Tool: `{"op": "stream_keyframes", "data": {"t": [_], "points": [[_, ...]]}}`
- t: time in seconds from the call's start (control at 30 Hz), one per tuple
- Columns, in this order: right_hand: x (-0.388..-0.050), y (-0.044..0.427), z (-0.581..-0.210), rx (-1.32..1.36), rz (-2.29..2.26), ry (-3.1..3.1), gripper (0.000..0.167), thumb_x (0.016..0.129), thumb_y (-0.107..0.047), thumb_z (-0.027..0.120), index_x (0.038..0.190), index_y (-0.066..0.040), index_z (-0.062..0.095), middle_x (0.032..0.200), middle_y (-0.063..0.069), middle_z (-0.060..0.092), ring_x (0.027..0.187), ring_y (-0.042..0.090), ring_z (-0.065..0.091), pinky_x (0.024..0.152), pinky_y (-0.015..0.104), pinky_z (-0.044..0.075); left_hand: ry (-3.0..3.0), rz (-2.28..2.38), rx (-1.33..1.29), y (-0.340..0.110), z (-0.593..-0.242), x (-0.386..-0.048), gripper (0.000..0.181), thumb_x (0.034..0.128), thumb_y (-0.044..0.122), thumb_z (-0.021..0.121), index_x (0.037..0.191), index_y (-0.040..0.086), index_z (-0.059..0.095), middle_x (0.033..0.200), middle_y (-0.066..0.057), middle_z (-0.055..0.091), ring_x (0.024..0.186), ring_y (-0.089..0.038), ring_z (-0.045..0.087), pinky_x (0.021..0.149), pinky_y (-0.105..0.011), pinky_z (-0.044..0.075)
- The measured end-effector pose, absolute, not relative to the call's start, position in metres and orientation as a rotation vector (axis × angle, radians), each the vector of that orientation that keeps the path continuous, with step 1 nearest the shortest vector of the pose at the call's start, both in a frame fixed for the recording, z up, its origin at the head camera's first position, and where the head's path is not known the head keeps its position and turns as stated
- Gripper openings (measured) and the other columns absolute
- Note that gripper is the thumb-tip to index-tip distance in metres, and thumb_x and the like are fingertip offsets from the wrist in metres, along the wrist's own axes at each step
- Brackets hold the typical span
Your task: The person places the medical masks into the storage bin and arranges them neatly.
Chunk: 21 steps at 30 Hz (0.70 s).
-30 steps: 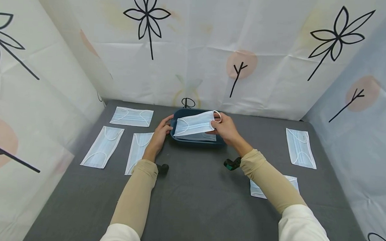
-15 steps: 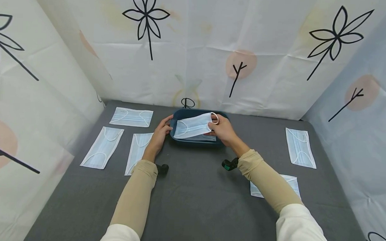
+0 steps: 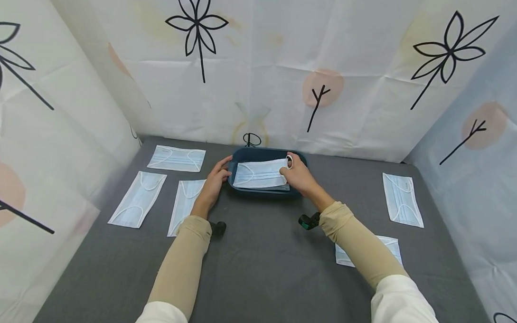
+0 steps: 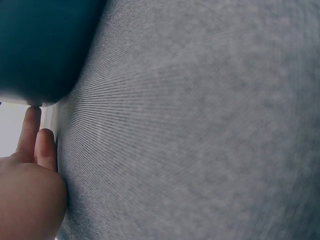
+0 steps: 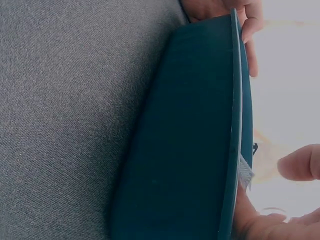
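Note:
The blue tray (image 3: 263, 192) stands at the table's far side, with several masks layered in it. In the head view my left hand (image 3: 211, 186) rests against the tray's left end, and its nearly straight fingers touch the wall in the left wrist view. My right hand (image 3: 301, 177) is over the tray's right end, beside the top mask (image 3: 260, 173) and its ear loop. In the right wrist view the thumb (image 5: 300, 162) stands apart from the fingers, and a mask corner (image 5: 245, 172) shows by the rim.
To the left lie three masks, at the back (image 3: 177, 158), at the outer side (image 3: 138, 198) and partly behind the left forearm (image 3: 184, 206). To the right lie one mask (image 3: 402, 199) and another (image 3: 388, 244) partly under the right forearm. Patterned curtains (image 3: 261, 85) enclose the table (image 3: 271, 276).
The top mask has lowered and lies flatter in the tray. My right hand has shifted slightly left and down, with its thumb and fingers spread. The left hand has stayed at the tray's end.

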State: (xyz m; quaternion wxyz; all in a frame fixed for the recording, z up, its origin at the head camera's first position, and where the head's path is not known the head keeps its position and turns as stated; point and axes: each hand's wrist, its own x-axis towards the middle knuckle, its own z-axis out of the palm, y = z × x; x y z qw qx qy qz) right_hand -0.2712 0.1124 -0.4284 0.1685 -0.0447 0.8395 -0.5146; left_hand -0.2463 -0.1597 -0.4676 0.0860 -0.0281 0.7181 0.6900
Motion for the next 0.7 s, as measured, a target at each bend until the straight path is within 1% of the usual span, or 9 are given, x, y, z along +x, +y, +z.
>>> {"op": "stream_keyframes", "data": {"t": [0.07,0.1,0.13,0.17,0.23,0.33,0.53,0.7], "points": [[-0.2698,0.1135,-0.4265,-0.128,-1.385,2.436,0.076,0.1,-0.024,0.045,0.165,-0.014,0.006,0.167,0.021,0.026,0.104,0.035,0.06,0.095,0.047,0.044,2.137,2.059,-0.084,-0.1597,-0.4677,-0.2466,0.057,0.1035,0.006,0.043,0.159,0.017,0.038,0.165,-0.019,0.032,0.154,-0.035,0.029,0.122,-0.052,0.027],[-0.2697,0.1139,-0.4261,-0.134,-1.36,2.446,0.077,0.101,-0.028,0.046,0.165,-0.016,0.006,0.169,0.019,0.024,0.115,0.037,0.059,0.1,0.048,0.043,2.135,2.06,-0.086,-0.1597,-0.4677,-0.2469,0.057,0.1036,0.006,0.043,0.159,0.017,0.038,0.165,-0.019,0.032,0.154,-0.035,0.029,0.122,-0.052,0.027],[-0.2696,0.1144,-0.426,-0.143,-1.338,2.456,0.078,0.101,-0.031,0.047,0.165,-0.016,0.005,0.169,0.018,0.022,0.13,0.038,0.053,0.106,0.051,0.042,2.133,2.063,-0.087,-0.1596,-0.468,-0.2473,0.057,0.1035,0.006,0.043,0.159,0.017,0.038,0.165,-0.019,0.033,0.154,-0.035,0.029,0.122,-0.052,0.027],[-0.2695,0.1148,-0.4256,-0.155,-1.309,2.475,0.079,0.102,-0.034,0.048,0.166,-0.016,0.005,0.17,0.017,0.021,0.14,0.038,0.047,0.111,0.052,0.04,2.132,2.065,-0.088,-0.1596,-0.4683,-0.2477,0.057,0.1035,0.005,0.043,0.159,0.017,0.038,0.164,-0.019,0.033,0.154,-0.035,0.029,0.122,-0.052,0.027],[-0.2687,0.115,-0.4242,-0.178,-1.259,2.509,0.081,0.102,-0.039,0.051,0.166,-0.016,0.006,0.171,0.016,0.019,0.151,0.037,0.034,0.117,0.056,0.036,2.129,2.071,-0.09,-0.1597,-0.4688,-0.2482,0.056,0.1035,0.006,0.044,0.159,0.017,0.038,0.164,-0.018,0.034,0.153,-0.034,0.03,0.121,-0.051,0.028],[-0.2673,0.1148,-0.4212,-0.231,-1.21,2.539,0.084,0.101,-0.042,0.053,0.165,-0.014,0.006,0.171,0.017,0.015,0.154,0.038,0.028,0.12,0.058,0.032,2.13,2.075,-0.088,-0.1598,-0.47,-0.2488,0.056,0.1034,0.006,0.044,0.158,0.017,0.039,0.163,-0.018,0.035,0.152,-0.034,0.031,0.121,-0.05,0.029],[-0.265,0.114,-0.4173,-0.366,-1.097,2.57,0.087,0.1,-0.049,0.054,0.166,-0.017,0.007,0.172,0.017,0.003,0.158,0.039,0.013,0.122,0.062,0.026,2.145,2.074,-0.071,-0.1602,-0.4706,-0.2478,0.057,0.103,0.006,0.045,0.159,0.016,0.038,0.162,-0.02,0.036,0.151,-0.035,0.032,0.119,-0.049,0.03],[-0.2607,0.1136,-0.418,-0.479,-0.906,2.699,0.084,0.101,-0.055,0.051,0.166,-0.019,0.011,0.173,0.016,-0.002,0.16,0.041,0.002,0.121,0.067,0.022,2.147,2.066,-0.072,-0.1606,-0.4711,-0.2481,0.057,0.103,0.007,0.044,0.159,0.016,0.037,0.162,-0.022,0.035,0.151,-0.037,0.031,0.119,-0.05,0.029]]}}
